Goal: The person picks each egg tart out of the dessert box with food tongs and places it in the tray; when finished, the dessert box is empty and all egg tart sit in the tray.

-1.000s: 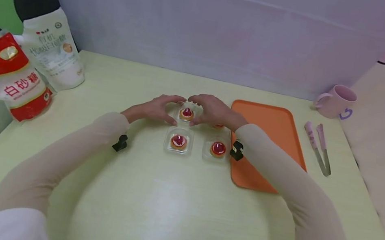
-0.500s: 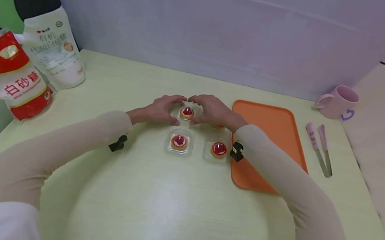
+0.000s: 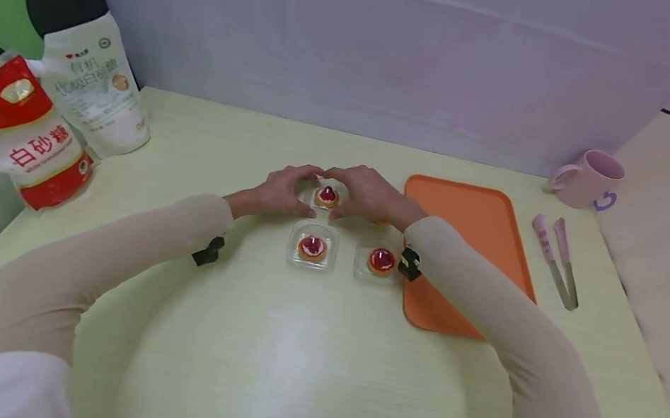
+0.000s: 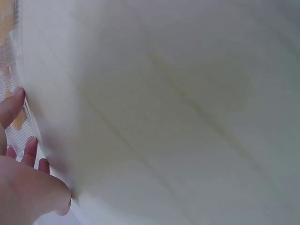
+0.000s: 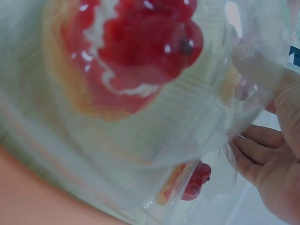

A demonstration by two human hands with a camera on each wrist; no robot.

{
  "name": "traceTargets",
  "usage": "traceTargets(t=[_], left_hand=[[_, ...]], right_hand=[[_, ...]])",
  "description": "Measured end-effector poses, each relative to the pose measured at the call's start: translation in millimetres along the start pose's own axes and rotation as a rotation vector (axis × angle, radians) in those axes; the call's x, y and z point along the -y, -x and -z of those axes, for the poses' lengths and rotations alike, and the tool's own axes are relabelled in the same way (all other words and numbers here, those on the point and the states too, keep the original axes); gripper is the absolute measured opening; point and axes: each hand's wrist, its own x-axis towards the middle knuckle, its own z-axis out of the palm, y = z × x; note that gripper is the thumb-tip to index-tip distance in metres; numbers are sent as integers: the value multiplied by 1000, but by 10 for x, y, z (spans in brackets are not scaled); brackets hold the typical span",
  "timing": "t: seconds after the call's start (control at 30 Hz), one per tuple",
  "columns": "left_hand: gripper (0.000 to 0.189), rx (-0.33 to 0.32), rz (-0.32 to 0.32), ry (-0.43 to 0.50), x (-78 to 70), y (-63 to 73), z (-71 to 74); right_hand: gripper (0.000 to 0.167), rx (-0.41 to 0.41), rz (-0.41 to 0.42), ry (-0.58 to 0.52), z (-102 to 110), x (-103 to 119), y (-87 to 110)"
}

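At the back of the group, a clear plastic tart box [image 3: 323, 212] holds a red-topped tart [image 3: 327, 196]. My left hand [image 3: 276, 191] grips its left side, thumb at the near corner and fingers at the far one. On the opposite side my right hand [image 3: 369, 196] does the same. The left wrist view catches the left thumb and fingertips [image 4: 29, 149] against the ribbed plastic. Nearer me sit two more boxed tarts, one on the left [image 3: 312, 249] and one on the right [image 3: 380, 262]. Another lies mostly hidden behind my right hand.
An orange tray [image 3: 463, 256] lies right of the boxes, partly under my right forearm. Beyond it are tongs [image 3: 557, 262] with pink handles and a pink mug [image 3: 586, 179]. Two sugar bags, a red one [image 3: 23, 137] and a white one [image 3: 95, 82], stand at the left.
The left hand has moved slightly right, closer to the back box, and its forearm has lowered outward. The right hand and the boxes look almost the same.
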Motion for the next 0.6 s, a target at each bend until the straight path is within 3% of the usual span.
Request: traceTargets(t=[0.6], left_hand=[[78, -50, -14, -29, -10, 12, -42]], right_hand=[[73, -13, 35, 51, -7, -17, -35]])
